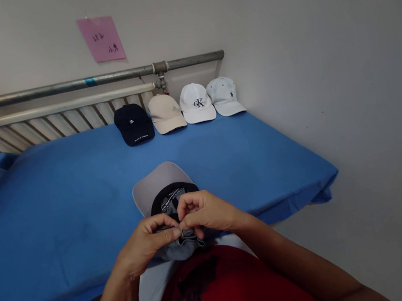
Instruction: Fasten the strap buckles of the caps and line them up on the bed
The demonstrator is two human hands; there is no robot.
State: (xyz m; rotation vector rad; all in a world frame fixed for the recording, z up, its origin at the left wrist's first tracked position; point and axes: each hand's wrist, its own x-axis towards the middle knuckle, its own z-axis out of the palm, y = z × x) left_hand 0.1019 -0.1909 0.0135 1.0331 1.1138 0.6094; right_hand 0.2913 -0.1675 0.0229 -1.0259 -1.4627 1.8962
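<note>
A grey cap (158, 185) lies upside down at the near edge of the blue sheet, brim pointing away from me, its dark inner band showing. My left hand (145, 243) and my right hand (205, 213) meet over the cap's back. Both pinch its adjusting strap (187, 234) between thumb and fingers. The strap's buckle is mostly hidden under my fingertips.
Several caps stand in a row at the far side of the blue bed (62, 213): a navy cap (134, 124), a beige cap (165, 113), a white cap with letters (196, 103) and a pale cap (223, 96). A metal rail (61, 86) and a pink note (101, 38) are on the wall.
</note>
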